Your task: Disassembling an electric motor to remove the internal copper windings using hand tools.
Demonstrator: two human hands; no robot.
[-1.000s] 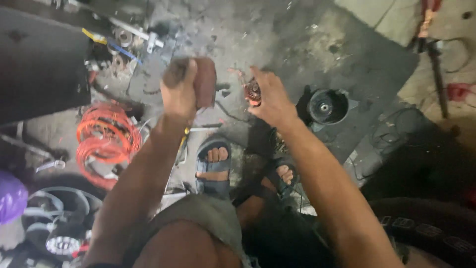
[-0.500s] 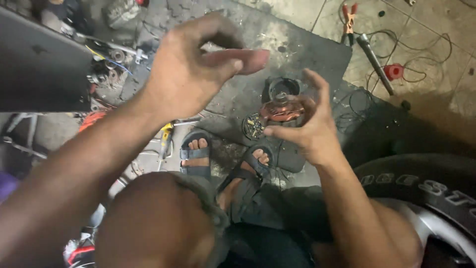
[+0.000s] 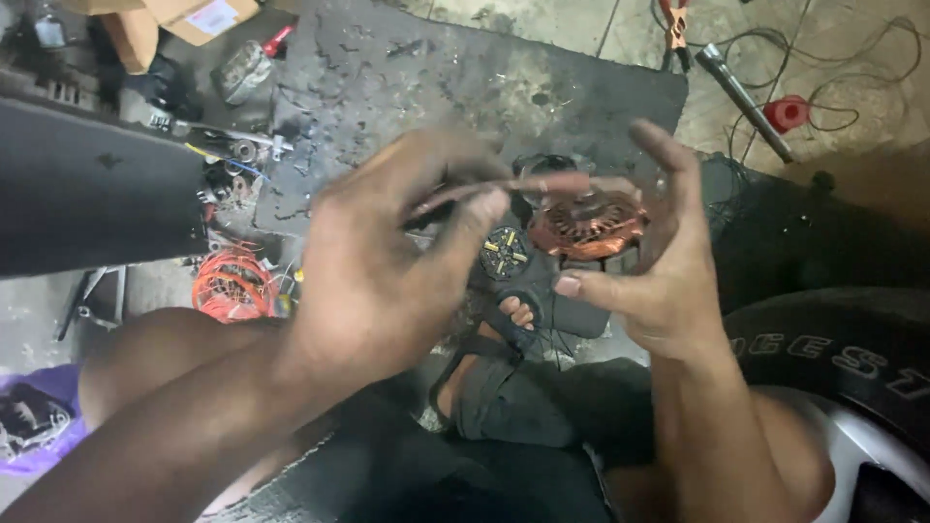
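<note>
Left hand (image 3: 387, 281) sits left of the right hand (image 3: 649, 281); the coil (image 3: 586, 228) between them, probably above the mat (image 3: 436, 77), tyre (image 3: 833, 358) at right.

Top left corner, on the floor — a brown cardboard box (image 3: 160, 15), flaps open, cut off by the frame edge. On it sits a white rectangular label (image 3: 215, 15) with a reddish patch. Print too blurred to make out. No signs or screens that I can see.

Bare forearms without sleeves, grease-smudged left hand (image 3: 378, 281) and right hand (image 3: 649, 261), dark strapped sandals (image 3: 484, 339)
</note>
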